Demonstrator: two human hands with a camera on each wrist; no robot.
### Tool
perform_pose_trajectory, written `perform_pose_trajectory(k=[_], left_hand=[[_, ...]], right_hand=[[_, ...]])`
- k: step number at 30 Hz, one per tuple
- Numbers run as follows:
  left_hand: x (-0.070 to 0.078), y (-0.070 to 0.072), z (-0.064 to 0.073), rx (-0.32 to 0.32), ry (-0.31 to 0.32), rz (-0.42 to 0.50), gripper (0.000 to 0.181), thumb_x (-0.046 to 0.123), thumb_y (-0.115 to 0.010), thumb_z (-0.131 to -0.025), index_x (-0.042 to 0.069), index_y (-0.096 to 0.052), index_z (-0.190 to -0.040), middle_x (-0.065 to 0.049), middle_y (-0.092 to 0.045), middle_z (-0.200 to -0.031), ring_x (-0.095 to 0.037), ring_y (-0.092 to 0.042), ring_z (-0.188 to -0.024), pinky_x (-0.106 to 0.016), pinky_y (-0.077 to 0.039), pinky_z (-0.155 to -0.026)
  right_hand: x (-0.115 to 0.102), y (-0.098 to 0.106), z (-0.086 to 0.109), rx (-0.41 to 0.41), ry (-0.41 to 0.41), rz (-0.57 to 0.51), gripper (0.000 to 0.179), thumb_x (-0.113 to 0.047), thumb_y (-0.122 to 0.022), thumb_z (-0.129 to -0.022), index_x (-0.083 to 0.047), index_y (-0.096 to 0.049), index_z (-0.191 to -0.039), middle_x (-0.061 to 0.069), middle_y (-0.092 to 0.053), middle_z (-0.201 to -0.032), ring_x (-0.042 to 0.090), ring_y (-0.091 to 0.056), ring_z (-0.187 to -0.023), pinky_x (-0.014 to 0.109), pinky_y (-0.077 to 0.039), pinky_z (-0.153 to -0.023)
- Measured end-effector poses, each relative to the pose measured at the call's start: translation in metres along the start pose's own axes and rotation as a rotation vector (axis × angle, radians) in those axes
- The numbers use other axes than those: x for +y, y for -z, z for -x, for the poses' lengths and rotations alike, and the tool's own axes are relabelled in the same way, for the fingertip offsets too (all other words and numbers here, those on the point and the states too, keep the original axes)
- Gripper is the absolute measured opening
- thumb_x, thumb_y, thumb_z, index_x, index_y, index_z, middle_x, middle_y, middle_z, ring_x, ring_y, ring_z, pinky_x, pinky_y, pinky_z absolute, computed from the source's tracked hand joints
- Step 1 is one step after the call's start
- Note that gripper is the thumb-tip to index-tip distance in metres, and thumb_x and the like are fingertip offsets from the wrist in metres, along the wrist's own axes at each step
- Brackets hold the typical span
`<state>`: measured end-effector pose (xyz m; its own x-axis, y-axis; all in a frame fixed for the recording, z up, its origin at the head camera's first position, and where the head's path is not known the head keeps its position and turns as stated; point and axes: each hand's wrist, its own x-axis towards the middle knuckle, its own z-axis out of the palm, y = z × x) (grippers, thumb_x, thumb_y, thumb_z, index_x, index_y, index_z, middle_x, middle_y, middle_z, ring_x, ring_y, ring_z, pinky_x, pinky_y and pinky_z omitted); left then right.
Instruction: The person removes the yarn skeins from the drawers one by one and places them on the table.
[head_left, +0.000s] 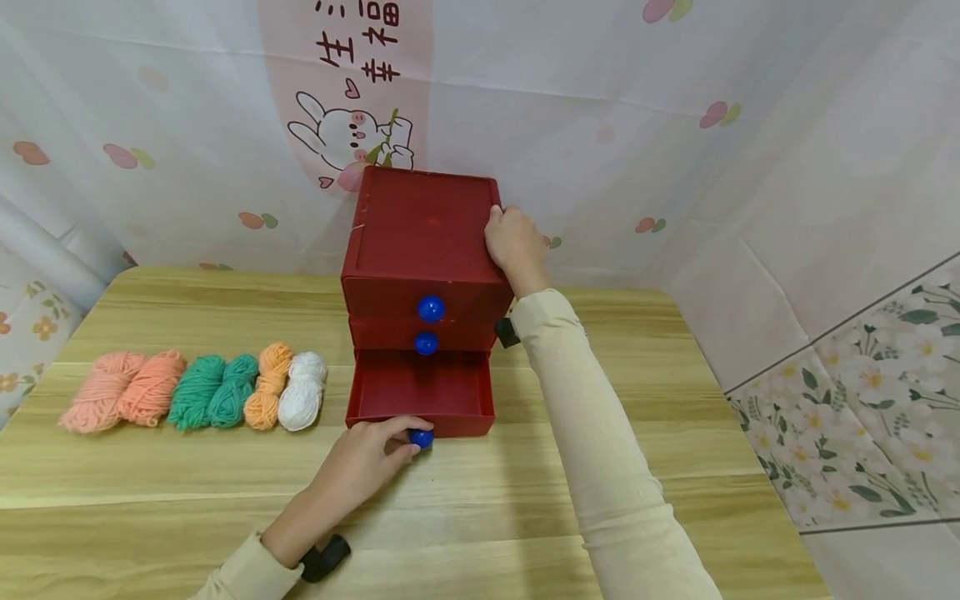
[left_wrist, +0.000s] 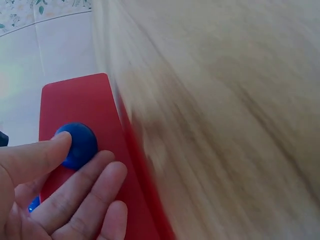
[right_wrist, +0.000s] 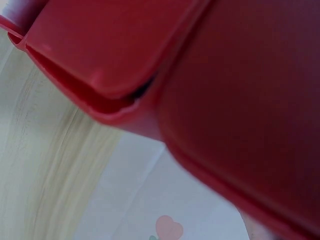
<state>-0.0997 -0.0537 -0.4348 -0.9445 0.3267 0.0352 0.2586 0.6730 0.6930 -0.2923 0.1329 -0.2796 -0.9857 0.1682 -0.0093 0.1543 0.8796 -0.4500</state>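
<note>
A red drawer cabinet (head_left: 431, 225) with blue round knobs stands at the back of the wooden table. Its bottom drawer (head_left: 420, 392) is pulled out, and its inside shows bare red. My left hand (head_left: 352, 467) pinches the bottom drawer's blue knob (left_wrist: 80, 145) between thumb and fingers, seen close in the left wrist view. The two drawers above, with the upper knob (head_left: 431, 308) and middle knob (head_left: 426, 342), are pushed in. My right hand (head_left: 517, 246) grips the cabinet's top right edge. In the right wrist view the cabinet side (right_wrist: 240, 100) fills much of the picture.
Left of the cabinet lies a row of yarn skeins: pink yarn (head_left: 112, 390), coral yarn (head_left: 153, 387), green yarn (head_left: 198, 392), orange yarn (head_left: 268, 385) and white yarn (head_left: 303, 390). A patterned curtain (head_left: 570, 150) hangs behind the wooden table (head_left: 637, 400).
</note>
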Motion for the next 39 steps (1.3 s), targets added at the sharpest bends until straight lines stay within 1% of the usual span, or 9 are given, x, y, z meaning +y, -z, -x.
perform_pose_trajectory(k=[2, 5, 10, 15, 21, 28, 35, 39], left_hand=[[0.002, 0.001, 0.0, -0.001, 0.0, -0.007, 0.027, 0.015, -0.07, -0.082, 0.027, -0.067, -0.106, 0.009, -0.069, -0.084, -0.001, -0.054, -0.066, -0.02, -0.041, -0.056], [0.002, 0.002, -0.001, 0.003, -0.007, -0.016, 0.027, 0.015, -0.07, -0.082, 0.027, -0.067, -0.106, 0.009, -0.068, -0.083, -0.002, -0.051, -0.063, -0.019, -0.039, -0.054], [0.0, 0.002, -0.007, 0.021, -0.028, -0.015, 0.027, 0.013, -0.07, -0.082, 0.026, -0.067, -0.106, 0.007, -0.068, -0.08, -0.002, -0.049, -0.06, -0.018, -0.038, -0.051], [-0.002, 0.002, -0.014, 0.014, 0.004, 0.006, 0.027, 0.011, -0.069, -0.083, 0.025, -0.067, -0.106, 0.005, -0.068, -0.081, -0.003, -0.052, -0.063, -0.02, -0.039, -0.053], [-0.008, 0.002, -0.022, 0.028, 0.021, 0.017, 0.025, 0.012, -0.069, -0.083, 0.025, -0.068, -0.105, 0.005, -0.069, -0.083, -0.004, -0.062, -0.073, -0.023, -0.047, -0.061], [-0.011, 0.003, -0.03, 0.013, 0.052, 0.024, 0.026, 0.014, -0.068, -0.084, 0.027, -0.068, -0.107, 0.009, -0.069, -0.081, -0.003, -0.061, -0.071, -0.025, -0.045, -0.059], [-0.011, 0.002, -0.036, 0.022, 0.044, 0.017, 0.026, 0.013, -0.069, -0.084, 0.027, -0.068, -0.106, 0.007, -0.069, -0.081, -0.005, -0.061, -0.07, -0.025, -0.044, -0.057], [-0.012, 0.002, -0.041, 0.034, 0.024, -0.006, 0.026, 0.013, -0.069, -0.084, 0.026, -0.068, -0.107, 0.006, -0.068, -0.083, -0.005, -0.058, -0.068, -0.024, -0.043, -0.056]], right_hand=[[0.0, 0.0, 0.0, -0.001, 0.0, -0.002, 0.051, -0.039, -0.022, -0.102, -0.005, -0.051, -0.125, 0.015, -0.059, -0.118, 0.033, -0.056, -0.109, 0.051, -0.038, -0.093], [-0.001, 0.001, 0.0, 0.0, 0.0, -0.008, 0.051, -0.039, -0.022, -0.102, -0.005, -0.051, -0.125, 0.015, -0.059, -0.118, 0.033, -0.056, -0.109, 0.052, -0.037, -0.095], [-0.001, 0.001, -0.001, 0.001, -0.006, -0.01, 0.051, -0.039, -0.022, -0.102, -0.005, -0.05, -0.127, 0.015, -0.058, -0.122, 0.033, -0.055, -0.112, 0.054, -0.034, -0.098], [-0.001, 0.0, -0.001, 0.01, 0.001, -0.002, 0.05, -0.038, -0.022, -0.102, -0.005, -0.05, -0.127, 0.015, -0.058, -0.123, 0.033, -0.055, -0.112, 0.054, -0.035, -0.097], [-0.001, -0.002, 0.0, 0.019, 0.015, 0.009, 0.05, -0.038, -0.023, -0.102, -0.004, -0.051, -0.127, 0.016, -0.057, -0.123, 0.034, -0.055, -0.112, 0.054, -0.035, -0.098], [-0.002, -0.002, -0.001, 0.017, 0.007, 0.018, 0.051, -0.037, -0.022, -0.102, -0.004, -0.05, -0.128, 0.016, -0.057, -0.126, 0.035, -0.054, -0.114, 0.056, -0.033, -0.101], [0.0, -0.002, -0.002, 0.021, 0.004, 0.023, 0.05, -0.037, -0.023, -0.102, -0.004, -0.05, -0.128, 0.017, -0.057, -0.125, 0.035, -0.054, -0.114, 0.055, -0.035, -0.098], [0.0, -0.002, -0.002, 0.02, 0.003, 0.01, 0.05, -0.037, -0.023, -0.102, -0.004, -0.05, -0.127, 0.017, -0.057, -0.124, 0.035, -0.055, -0.113, 0.056, -0.033, -0.1]])
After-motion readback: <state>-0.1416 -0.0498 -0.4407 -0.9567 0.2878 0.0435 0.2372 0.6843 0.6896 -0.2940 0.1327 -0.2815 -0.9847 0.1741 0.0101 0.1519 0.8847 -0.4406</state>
